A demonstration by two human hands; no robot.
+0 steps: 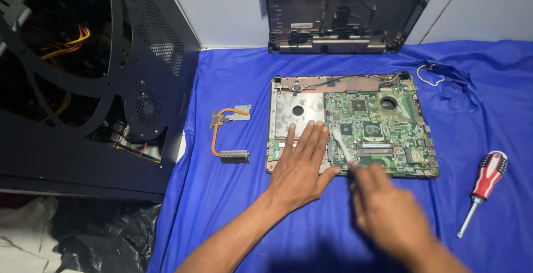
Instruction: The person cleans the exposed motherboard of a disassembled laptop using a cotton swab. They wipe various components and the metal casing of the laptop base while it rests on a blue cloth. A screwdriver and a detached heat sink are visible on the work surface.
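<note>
Green circuit board [383,131] matt, bare metal plate [297,114] dull, copper heatpipe [216,134] shiny, blue cloth [233,195] creased, screwdriver [486,181] handle glossy plastic.

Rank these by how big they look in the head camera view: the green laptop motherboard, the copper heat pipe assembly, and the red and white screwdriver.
1. Green laptop motherboard, clearly the largest.
2. Copper heat pipe assembly and red and white screwdriver: they look about alike in extent, and the screwdriver lies nearer the camera, so I would not rank them.

The head camera is looking steeply down from above at the blue cloth [233,206]; it is facing the far wall [222,6], sitting fairly close.
</note>
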